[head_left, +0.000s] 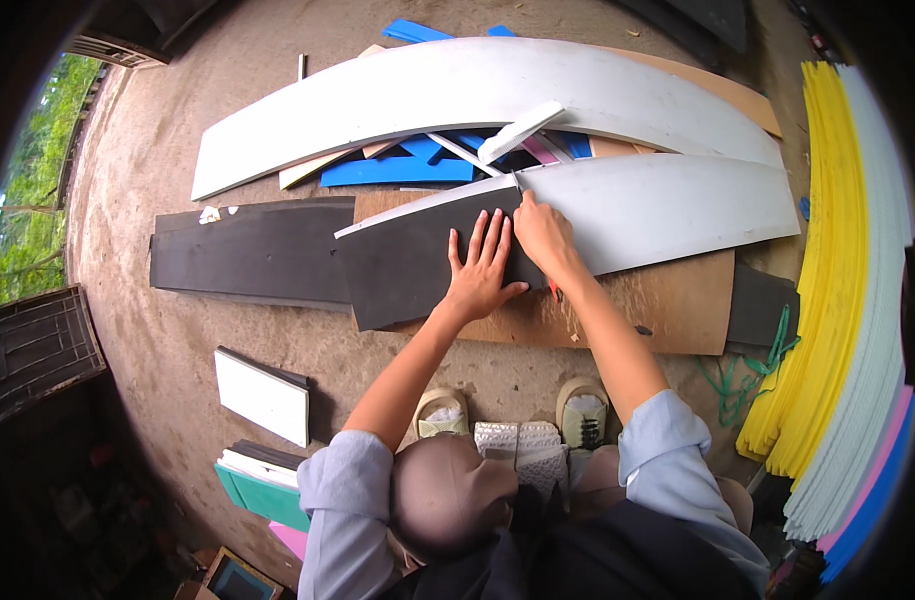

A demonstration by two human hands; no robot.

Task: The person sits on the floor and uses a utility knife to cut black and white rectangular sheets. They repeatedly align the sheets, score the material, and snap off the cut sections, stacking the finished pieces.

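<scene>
My left hand (480, 277) lies flat with spread fingers on a black foam sheet (408, 255). That sheet rests over a long white foam sheet (678, 205), whose light strip shows along the black sheet's far edge. In my closed right hand (546, 235) is a knife (518, 183); its thin blade points away from me at the black sheet's right end, against the white foam. A bit of red, perhaps the handle's end, shows below the right hand. Beneath the sheets lies a brown wooden board (668, 300).
A large curved white sheet (458, 85) lies beyond, with blue offcuts (398, 172) and a white strip (521, 132) beside it. Black foam sheets (248, 255) are at left. Yellow sheets (813, 260) stand stacked at right, near green string (753, 375). White blocks (263, 395) lie at near left.
</scene>
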